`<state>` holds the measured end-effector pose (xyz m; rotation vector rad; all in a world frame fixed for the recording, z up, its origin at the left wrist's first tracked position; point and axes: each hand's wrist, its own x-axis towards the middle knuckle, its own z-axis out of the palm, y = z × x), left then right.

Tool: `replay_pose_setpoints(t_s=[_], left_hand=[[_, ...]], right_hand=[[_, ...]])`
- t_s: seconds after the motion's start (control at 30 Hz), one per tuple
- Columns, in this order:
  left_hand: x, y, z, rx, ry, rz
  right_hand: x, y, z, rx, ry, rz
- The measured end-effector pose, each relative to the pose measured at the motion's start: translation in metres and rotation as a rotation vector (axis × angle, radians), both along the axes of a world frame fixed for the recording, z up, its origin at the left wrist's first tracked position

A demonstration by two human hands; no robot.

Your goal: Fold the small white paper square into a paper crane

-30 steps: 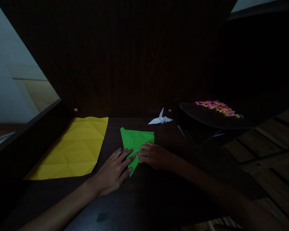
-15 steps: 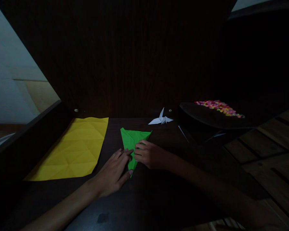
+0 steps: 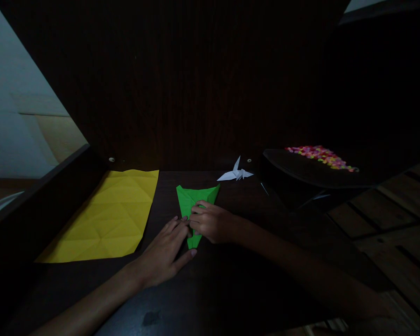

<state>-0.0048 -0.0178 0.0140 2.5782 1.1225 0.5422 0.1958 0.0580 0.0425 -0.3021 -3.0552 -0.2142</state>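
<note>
Green paper (image 3: 195,196), folded to a narrow kite: flat on dark surface (image 3: 231,280), just right of yellow sheet (image 3: 108,217); left hand (image 3: 164,249) flat, fingers spread, right hand (image 3: 210,223) curled, both pressing it; white paper crane (image 3: 235,173) behind

**Three papers, two hands on one dark desk**

One folded green paper (image 3: 195,198) lies beside one creased yellow sheet (image 3: 112,217) and one white paper crane (image 3: 235,173). Two hands work: one left hand (image 3: 164,252), one right hand (image 3: 210,223). One dark tray (image 3: 301,170) carries one heap of multicoloured small pieces (image 3: 320,156), too many to count.
</note>
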Motion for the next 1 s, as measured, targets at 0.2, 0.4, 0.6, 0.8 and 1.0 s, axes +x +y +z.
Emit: replay_pose_setpoints(t_s=[0.2, 0.4, 0.6, 0.8, 1.0], left_hand=[[0.0, 0.0, -0.001, -0.001, 0.004, -0.006], [-0.001, 0.0, 0.0, 0.009, -0.026, -0.022], [-0.003, 0.001, -0.004, 0.023, -0.008, -0.031], [-0.004, 0.001, -0.006, 0.043, 0.103, -0.045], [-0.004, 0.0, -0.006, 0.028, 0.151, -0.018]], right_hand=[[0.0, 0.002, -0.001, 0.02, 0.033, -0.004], [-0.001, 0.006, -0.002, -0.025, 0.059, -0.043], [0.001, 0.005, 0.001, -0.122, 0.126, -0.139], [0.01, 0.007, -0.01, -0.191, 0.23, -0.262], [0.022, 0.013, -0.027, -0.262, 0.343, -0.353]])
